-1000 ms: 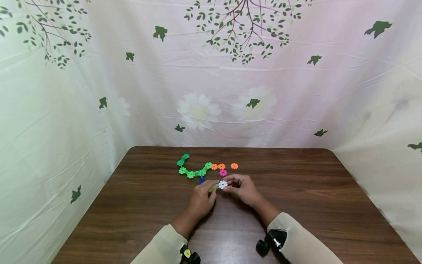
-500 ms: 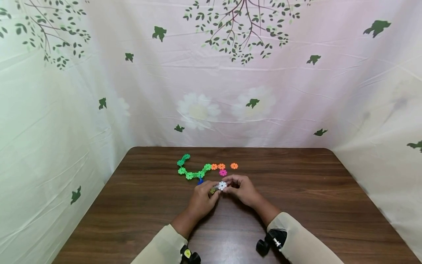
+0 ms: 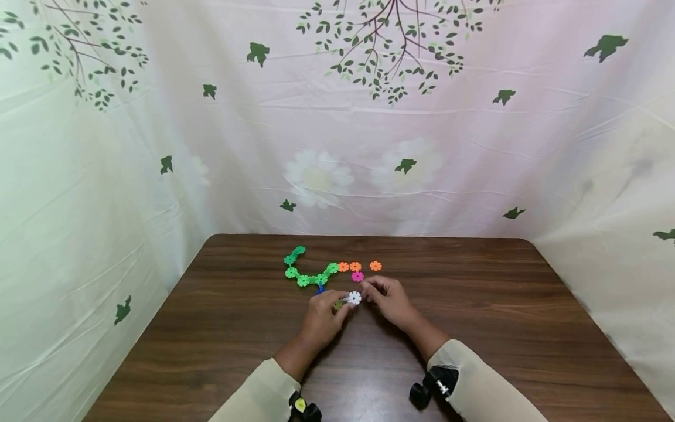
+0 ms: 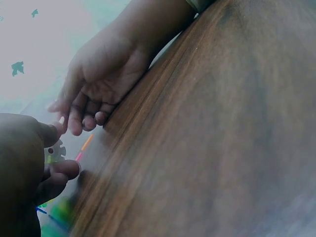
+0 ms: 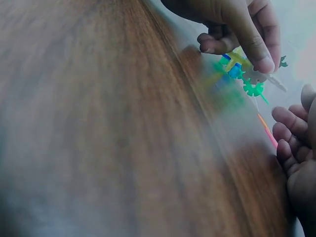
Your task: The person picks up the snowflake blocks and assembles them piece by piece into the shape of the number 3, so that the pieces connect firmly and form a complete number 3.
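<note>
My left hand pinches a short linked piece of flower-shaped interlocking discs between thumb and fingers. At its right end a white disc faces up in the head view and stands edge-on in the right wrist view. A yellow disc is partly covered by the left fingers, with a pale grey disc between the two. My right hand is just to the right of the white disc, its fingers loosely bent and apart from it, holding nothing.
Beyond the hands lies a curved chain of green discs joined to orange discs. A pink disc adjoins the orange part, and a blue disc hangs off the green. One loose orange disc lies right on the brown table.
My right fingers have come off the white disc and drawn slightly right. The left hand still holds the linked discs, the white one now slightly nearer and to the left.
</note>
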Demonstrator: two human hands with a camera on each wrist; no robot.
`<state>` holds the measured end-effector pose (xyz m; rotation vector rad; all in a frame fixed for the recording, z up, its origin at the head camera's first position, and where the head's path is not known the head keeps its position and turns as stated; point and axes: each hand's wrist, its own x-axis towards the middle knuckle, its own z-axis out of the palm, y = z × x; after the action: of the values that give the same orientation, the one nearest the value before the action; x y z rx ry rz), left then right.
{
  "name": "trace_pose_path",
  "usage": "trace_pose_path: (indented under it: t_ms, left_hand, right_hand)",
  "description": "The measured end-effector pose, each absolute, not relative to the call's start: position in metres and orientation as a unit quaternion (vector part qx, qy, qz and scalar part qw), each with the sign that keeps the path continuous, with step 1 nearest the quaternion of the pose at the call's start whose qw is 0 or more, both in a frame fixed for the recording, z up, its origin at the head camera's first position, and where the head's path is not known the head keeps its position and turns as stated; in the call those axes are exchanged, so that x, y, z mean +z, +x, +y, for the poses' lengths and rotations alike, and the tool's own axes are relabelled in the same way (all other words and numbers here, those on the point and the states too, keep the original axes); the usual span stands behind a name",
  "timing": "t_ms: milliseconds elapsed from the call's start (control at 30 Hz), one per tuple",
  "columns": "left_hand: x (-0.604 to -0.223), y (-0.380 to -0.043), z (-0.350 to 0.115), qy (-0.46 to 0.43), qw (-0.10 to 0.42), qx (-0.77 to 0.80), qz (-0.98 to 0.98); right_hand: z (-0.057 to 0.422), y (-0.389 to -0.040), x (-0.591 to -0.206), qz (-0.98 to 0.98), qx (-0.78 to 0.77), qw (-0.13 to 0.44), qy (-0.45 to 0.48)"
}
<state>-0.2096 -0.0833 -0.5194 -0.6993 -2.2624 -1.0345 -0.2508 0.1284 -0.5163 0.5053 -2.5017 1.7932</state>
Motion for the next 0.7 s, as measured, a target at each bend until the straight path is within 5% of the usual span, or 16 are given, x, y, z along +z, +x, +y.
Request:
trace_pose_path:
  t_ms: [700]
  left_hand:
    - [-0.517,-0.207,-0.082,-0.226,0.266,-0.380,-0.857]
  right_hand:
    - [0.124,-0.285,-0.518,-0.828,0.554,0.007,0.087]
